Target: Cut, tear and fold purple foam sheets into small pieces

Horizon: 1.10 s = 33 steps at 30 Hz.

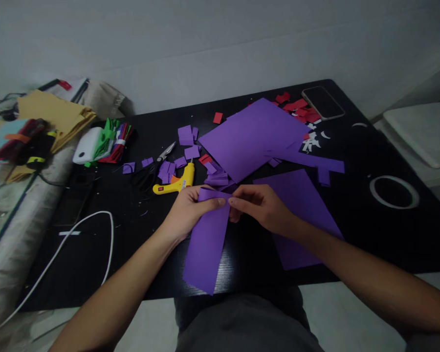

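A long purple paper strip [206, 239] hangs from my two hands over the front edge of the black table [370, 234]. Its top end is folded over. My left hand [186, 211] pinches that folded end from the left, fingers closed on it. My right hand [258, 205] pinches the same end from the right, thumb and fingers pressed together. Just beyond my left hand lies a yellow glue gun [176, 182]. Under my right wrist sits a flat purple sheet [300, 215].
A large purple sheet [251, 137] lies mid-table among purple and red scraps. Scissors [152, 168] rest left of the glue gun. A phone [322, 102] sits at the far right, a white ring [394, 191] on the right, a white cable [95, 230] on the left, coloured paper bundles [112, 139] beyond.
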Each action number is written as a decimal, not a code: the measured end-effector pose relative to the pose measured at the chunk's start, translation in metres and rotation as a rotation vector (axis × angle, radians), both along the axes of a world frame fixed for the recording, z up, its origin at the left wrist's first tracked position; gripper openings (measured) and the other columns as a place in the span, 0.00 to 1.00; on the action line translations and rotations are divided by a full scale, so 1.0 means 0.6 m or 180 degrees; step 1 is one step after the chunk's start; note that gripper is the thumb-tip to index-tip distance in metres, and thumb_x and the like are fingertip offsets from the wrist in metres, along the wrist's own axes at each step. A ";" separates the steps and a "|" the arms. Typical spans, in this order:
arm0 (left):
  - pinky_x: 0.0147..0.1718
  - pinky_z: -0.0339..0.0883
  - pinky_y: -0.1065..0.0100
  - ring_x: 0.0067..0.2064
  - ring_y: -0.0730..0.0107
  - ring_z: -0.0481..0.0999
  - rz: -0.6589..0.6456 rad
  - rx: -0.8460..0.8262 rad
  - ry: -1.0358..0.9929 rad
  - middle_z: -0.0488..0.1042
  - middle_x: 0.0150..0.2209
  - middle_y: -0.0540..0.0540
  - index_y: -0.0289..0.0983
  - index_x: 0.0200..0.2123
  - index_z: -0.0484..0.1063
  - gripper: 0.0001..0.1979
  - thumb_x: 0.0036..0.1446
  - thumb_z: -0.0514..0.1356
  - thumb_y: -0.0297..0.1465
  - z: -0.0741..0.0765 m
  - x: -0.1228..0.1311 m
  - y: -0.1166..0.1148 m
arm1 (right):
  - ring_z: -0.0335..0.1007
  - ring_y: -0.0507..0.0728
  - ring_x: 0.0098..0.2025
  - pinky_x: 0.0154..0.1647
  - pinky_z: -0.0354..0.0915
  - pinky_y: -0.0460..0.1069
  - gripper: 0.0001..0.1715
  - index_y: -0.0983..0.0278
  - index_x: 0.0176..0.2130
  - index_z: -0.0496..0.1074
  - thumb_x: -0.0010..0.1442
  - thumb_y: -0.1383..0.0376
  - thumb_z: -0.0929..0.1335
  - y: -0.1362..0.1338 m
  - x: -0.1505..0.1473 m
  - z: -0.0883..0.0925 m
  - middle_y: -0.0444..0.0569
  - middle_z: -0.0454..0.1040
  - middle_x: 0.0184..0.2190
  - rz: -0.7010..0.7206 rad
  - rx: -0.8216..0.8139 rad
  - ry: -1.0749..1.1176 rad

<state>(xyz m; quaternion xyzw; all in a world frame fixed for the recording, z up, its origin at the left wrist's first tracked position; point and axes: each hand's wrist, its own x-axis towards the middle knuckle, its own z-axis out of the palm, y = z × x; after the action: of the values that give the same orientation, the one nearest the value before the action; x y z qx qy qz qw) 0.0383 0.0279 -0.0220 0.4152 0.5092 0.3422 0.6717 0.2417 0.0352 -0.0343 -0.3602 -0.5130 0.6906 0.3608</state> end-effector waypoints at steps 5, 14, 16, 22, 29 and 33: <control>0.27 0.69 0.72 0.26 0.73 0.76 0.0003 0.0016 -0.0075 0.81 0.28 0.48 0.35 0.31 0.80 0.08 0.52 0.73 0.34 -0.001 0.003 -0.002 | 0.77 0.53 0.27 0.34 0.75 0.50 0.19 0.64 0.32 0.78 0.58 0.51 0.77 0.000 -0.002 -0.004 0.44 0.79 0.24 -0.0075 0.0102 -0.0119; 0.28 0.69 0.71 0.27 0.72 0.77 0.0000 0.0015 -0.0050 0.82 0.29 0.47 0.35 0.32 0.81 0.09 0.53 0.73 0.34 -0.003 0.002 -0.003 | 0.77 0.54 0.28 0.36 0.74 0.51 0.16 0.63 0.32 0.78 0.60 0.53 0.75 -0.002 -0.002 -0.005 0.44 0.78 0.24 -0.0114 0.0241 -0.0239; 0.28 0.69 0.71 0.27 0.72 0.77 0.0023 0.0008 -0.0043 0.82 0.30 0.47 0.35 0.32 0.81 0.09 0.53 0.73 0.34 -0.003 0.003 -0.003 | 0.76 0.54 0.29 0.36 0.74 0.51 0.16 0.63 0.33 0.77 0.61 0.53 0.75 -0.002 -0.002 -0.005 0.44 0.78 0.25 -0.0126 0.0285 -0.0269; 0.28 0.69 0.72 0.27 0.72 0.77 0.0077 0.0051 -0.0056 0.82 0.29 0.48 0.35 0.32 0.82 0.10 0.52 0.74 0.35 -0.002 0.005 -0.004 | 0.76 0.53 0.28 0.36 0.74 0.50 0.16 0.63 0.32 0.77 0.61 0.53 0.74 -0.002 -0.002 -0.006 0.44 0.77 0.25 -0.0170 0.0338 -0.0286; 0.25 0.66 0.74 0.25 0.75 0.74 0.0264 0.0082 0.0051 0.80 0.27 0.50 0.35 0.30 0.80 0.12 0.50 0.75 0.36 -0.005 0.009 -0.010 | 0.75 0.53 0.28 0.35 0.72 0.50 0.14 0.64 0.33 0.76 0.63 0.55 0.73 -0.003 -0.002 -0.003 0.44 0.77 0.25 -0.0175 0.0423 -0.0279; 0.28 0.68 0.73 0.28 0.73 0.76 0.0275 0.0199 0.0078 0.81 0.29 0.49 0.35 0.32 0.81 0.11 0.50 0.75 0.36 -0.007 0.013 -0.012 | 0.74 0.53 0.28 0.33 0.71 0.48 0.13 0.64 0.32 0.77 0.64 0.58 0.72 -0.004 -0.003 -0.005 0.44 0.76 0.24 -0.0234 0.0511 -0.0335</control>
<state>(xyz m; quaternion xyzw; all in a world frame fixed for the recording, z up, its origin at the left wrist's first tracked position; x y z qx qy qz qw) 0.0458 0.0209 -0.0263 0.4178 0.5239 0.3815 0.6368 0.2401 0.0330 -0.0372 -0.3845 -0.5714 0.6137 0.3861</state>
